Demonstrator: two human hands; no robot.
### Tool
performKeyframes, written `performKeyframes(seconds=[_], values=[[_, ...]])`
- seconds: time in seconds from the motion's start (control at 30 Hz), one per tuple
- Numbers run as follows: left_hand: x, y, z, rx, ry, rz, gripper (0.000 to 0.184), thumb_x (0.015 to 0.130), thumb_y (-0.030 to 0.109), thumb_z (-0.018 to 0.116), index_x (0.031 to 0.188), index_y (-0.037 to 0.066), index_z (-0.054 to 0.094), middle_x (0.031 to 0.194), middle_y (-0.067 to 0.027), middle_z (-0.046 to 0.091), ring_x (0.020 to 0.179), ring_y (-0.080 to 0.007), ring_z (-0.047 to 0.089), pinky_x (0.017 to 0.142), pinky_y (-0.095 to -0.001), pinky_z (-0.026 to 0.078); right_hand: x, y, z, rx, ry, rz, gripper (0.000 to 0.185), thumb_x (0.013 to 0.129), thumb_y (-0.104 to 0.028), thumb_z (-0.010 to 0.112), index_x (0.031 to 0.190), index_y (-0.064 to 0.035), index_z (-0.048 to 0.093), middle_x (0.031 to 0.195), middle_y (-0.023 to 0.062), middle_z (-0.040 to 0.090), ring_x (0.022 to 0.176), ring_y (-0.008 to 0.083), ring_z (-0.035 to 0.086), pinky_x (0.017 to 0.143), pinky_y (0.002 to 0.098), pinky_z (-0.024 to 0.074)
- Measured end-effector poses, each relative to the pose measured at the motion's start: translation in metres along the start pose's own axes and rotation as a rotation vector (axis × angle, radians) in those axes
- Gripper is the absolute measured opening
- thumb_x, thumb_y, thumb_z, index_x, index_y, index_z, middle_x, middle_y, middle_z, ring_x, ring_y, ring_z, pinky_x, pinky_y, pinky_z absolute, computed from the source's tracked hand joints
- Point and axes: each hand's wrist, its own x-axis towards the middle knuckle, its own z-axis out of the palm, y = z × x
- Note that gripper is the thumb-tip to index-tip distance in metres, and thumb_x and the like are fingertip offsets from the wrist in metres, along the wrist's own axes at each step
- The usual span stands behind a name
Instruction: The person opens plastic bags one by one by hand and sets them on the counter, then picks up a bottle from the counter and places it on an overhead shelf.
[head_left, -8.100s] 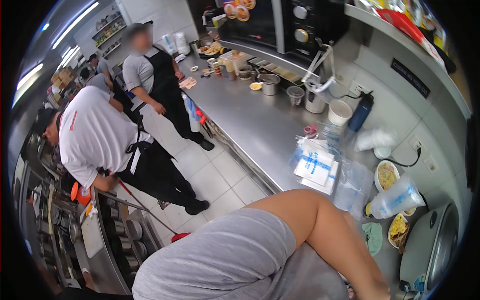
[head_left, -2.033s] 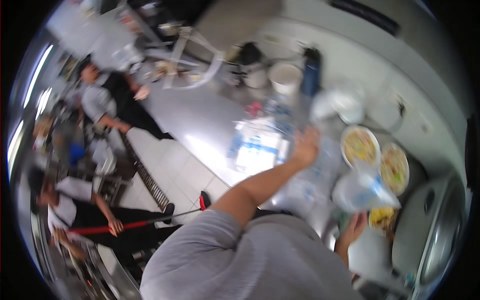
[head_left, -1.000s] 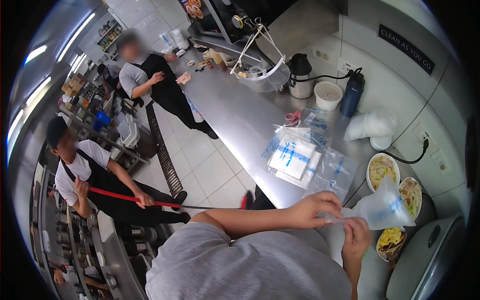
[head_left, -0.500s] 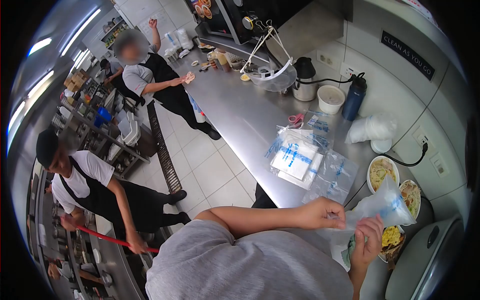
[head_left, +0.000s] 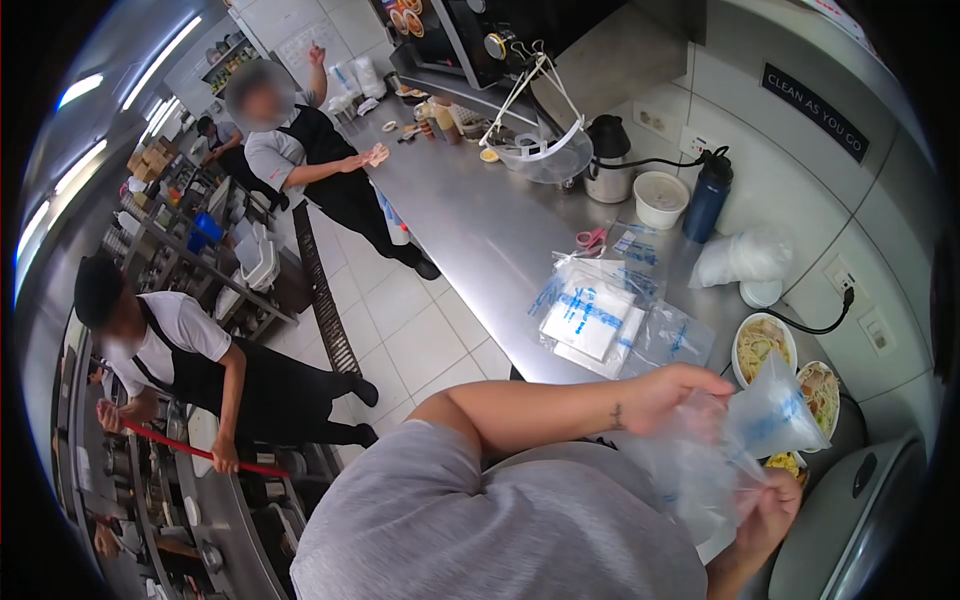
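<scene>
A clear plastic bag (head_left: 680, 465) is stretched between my two hands, slightly blurred. My left hand (head_left: 682, 398) has its fingers curled at the bag's upper edge, partly covered by the film. Lower down, my right hand (head_left: 768, 515) pinches the bag's other side. Just beyond them stands a filled-looking plastic bag with blue print (head_left: 778, 408); whether it is joined to the held bag I cannot tell. Around it are a bowl of shredded food (head_left: 764, 345), a second bowl (head_left: 820, 395) and a partly hidden yellow food (head_left: 785, 463).
Flat printed bags (head_left: 590, 315) and pink scissors (head_left: 591, 238) lie on the steel counter (head_left: 470, 230). A blue bottle (head_left: 708, 195), white tub (head_left: 661, 198) and kettle (head_left: 608, 165) line the wall. One co-worker (head_left: 190, 350) holds a red handle; another (head_left: 300, 150) wipes the counter.
My hands have moved apart and the clear bag now spreads wider between them. My left hand rose, my right moved slightly right. The nearer co-worker shifted the red handle leftward.
</scene>
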Motion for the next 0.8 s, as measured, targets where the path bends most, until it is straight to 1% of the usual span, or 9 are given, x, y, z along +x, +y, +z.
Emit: performKeyframes(seconds=[0.2,0.3,0.4,0.47,0.5,0.57,0.6,0.7,0.8], values=[[0.08,0.023,0.037,0.254,0.029,-0.053,0.013,0.081,0.016,0.061,0.083,0.004,0.059,0.075,-0.0042,0.06,0.06,-0.0151,0.057,0.053,-0.0284,0.045,0.006,-0.023,0.032,-0.723,0.533,-0.618,0.066,0.086,-0.047,0.051,0.127,0.0038,0.04,0.124,0.0228,0.045,0.114,0.0273,0.048,0.094,0.0428,0.0404],[0.121,0.014,0.01,0.19,0.24,0.007,0.012,0.079,0.013,0.06,0.085,0.003,0.06,0.076,-0.0057,0.062,0.061,-0.0154,0.058,0.052,-0.0281,0.046,0.007,-0.017,-0.036,-0.184,0.5,-0.098,0.063,0.09,-0.043,0.044,0.134,-0.0003,0.033,0.135,0.018,0.038,0.124,0.0251,0.04,0.104,0.04,0.0309],[0.127,-0.003,-0.061,0.271,0.283,-0.072,0.014,0.078,0.012,0.058,0.087,0.003,0.063,0.08,-0.0065,0.064,0.068,-0.0159,0.061,0.061,-0.0318,0.051,0.011,0.045,-0.091,-0.843,0.607,0.091,0.046,0.091,-0.018,0.052,0.133,-0.0045,0.037,0.131,0.0131,0.045,0.116,0.0232,0.047,0.099,0.0345,0.0368],[0.119,-0.018,-0.097,0.172,0.318,-0.183,0.02,0.082,0.014,0.055,0.094,0.001,0.063,0.084,-0.008,0.064,0.072,-0.0169,0.062,0.065,-0.0342,0.052,0.01,0.097,-0.118,-0.12,0.612,0.013,0.038,0.092,-0.019,0.049,0.128,-0.0067,0.041,0.119,0.0083,0.049,0.107,0.0186,0.049,0.089,0.0321,0.0417],[0.112,-0.022,-0.085,0.324,0.467,-0.137,0.021,0.084,0.014,0.053,0.097,0.0,0.062,0.086,-0.01,0.064,0.073,-0.0179,0.063,0.063,-0.0352,0.053,0.012,0.119,-0.125,0.217,0.631,-0.024,0.035,0.093,-0.02,0.047,0.125,-0.0078,0.043,0.113,0.006,0.052,0.102,0.0163,0.05,0.084,0.0309,0.0441],[0.105,-0.042,-0.086,0.614,0.732,0.057,0.021,0.074,0.008,0.057,0.09,-0.004,0.062,0.079,-0.0112,0.064,0.062,-0.0235,0.063,0.054,-0.0356,0.051,0.015,0.127,-0.135,0.01,0.518,0.048,0.018,0.088,-0.017,0.052,0.102,-0.0064,0.052,0.089,0.0043,0.055,0.078,0.0162,0.054,0.066,0.0315,0.0472],[0.102,-0.04,-0.079,0.999,0.754,0.021,0.021,0.076,0.01,0.057,0.091,-0.005,0.062,0.081,-0.0107,0.065,0.067,-0.0232,0.063,0.057,-0.0345,0.051,0.023,0.118,-0.112,-0.186,0.761,0.224,0.011,0.084,-0.015,0.054,0.086,-0.0044,0.054,0.076,0.0042,0.056,0.064,0.0195,0.055,0.058,0.0352,0.0469],[0.093,-0.037,-0.101,1.954,0.651,0.379,0.03,0.084,0.023,0.057,0.098,-0.004,0.06,0.09,-0.0123,0.066,0.083,-0.0234,0.064,0.071,-0.0312,0.051,0.016,0.112,-0.122,-0.873,0.771,0.305,0.03,0.082,-0.023,0.059,0.102,-0.0004,0.055,0.095,0.0088,0.06,0.086,0.0214,0.059,0.077,0.0356,0.0475],[0.096,-0.021,-0.071,1.36,0.455,0.703,0.038,0.083,0.031,0.062,0.103,0.0,0.058,0.093,-0.0154,0.065,0.09,-0.0245,0.063,0.077,-0.0313,0.049,0.035,0.064,-0.081,-0.217,0.669,-0.441,0.057,0.08,-0.031,0.064,0.124,0.001,0.046,0.119,0.0121,0.054,0.114,0.0229,0.05,0.098,0.0356,0.0356]])
